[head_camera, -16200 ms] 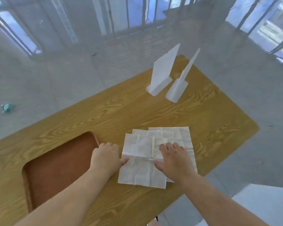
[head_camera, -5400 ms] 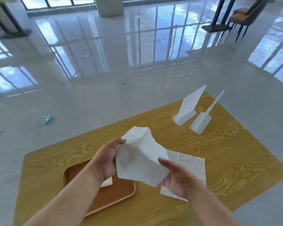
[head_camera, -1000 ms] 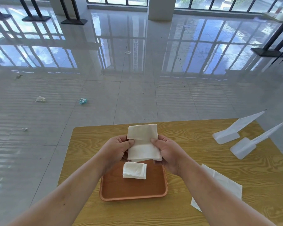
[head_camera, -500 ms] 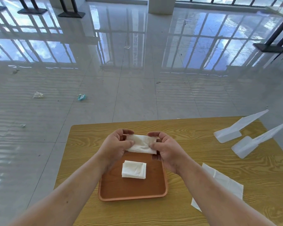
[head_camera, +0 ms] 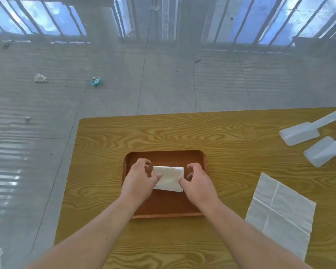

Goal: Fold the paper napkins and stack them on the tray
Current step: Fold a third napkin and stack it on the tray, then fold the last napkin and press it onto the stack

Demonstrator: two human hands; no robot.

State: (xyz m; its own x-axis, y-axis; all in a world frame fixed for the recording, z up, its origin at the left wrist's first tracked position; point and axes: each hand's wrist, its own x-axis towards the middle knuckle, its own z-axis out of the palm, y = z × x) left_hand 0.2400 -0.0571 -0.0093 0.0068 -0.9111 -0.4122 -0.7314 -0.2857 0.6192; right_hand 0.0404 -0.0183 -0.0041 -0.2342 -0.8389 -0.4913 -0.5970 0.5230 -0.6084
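Observation:
A brown tray point(head_camera: 164, 205) lies on the wooden table point(head_camera: 221, 136) in front of me. A folded white napkin point(head_camera: 169, 177) lies inside it, on top of where the earlier folded napkin lay; that one is hidden beneath. My left hand point(head_camera: 139, 180) pinches the folded napkin's left edge with thumb and fingers. My right hand point(head_camera: 197, 183) grips its right edge the same way. An unfolded napkin point(head_camera: 281, 212) lies flat on the table to the right of the tray.
Two white plastic stands point(head_camera: 306, 131) point(head_camera: 326, 153) lie at the table's far right. Scraps of litter point(head_camera: 39, 78) point(head_camera: 96, 81) are on the tiled floor beyond the table. The table's left edge is close to the tray.
Both hands have brought the folded napkin down from above the tray's far rim onto the napkin lying in the tray. The view has tilted downward.

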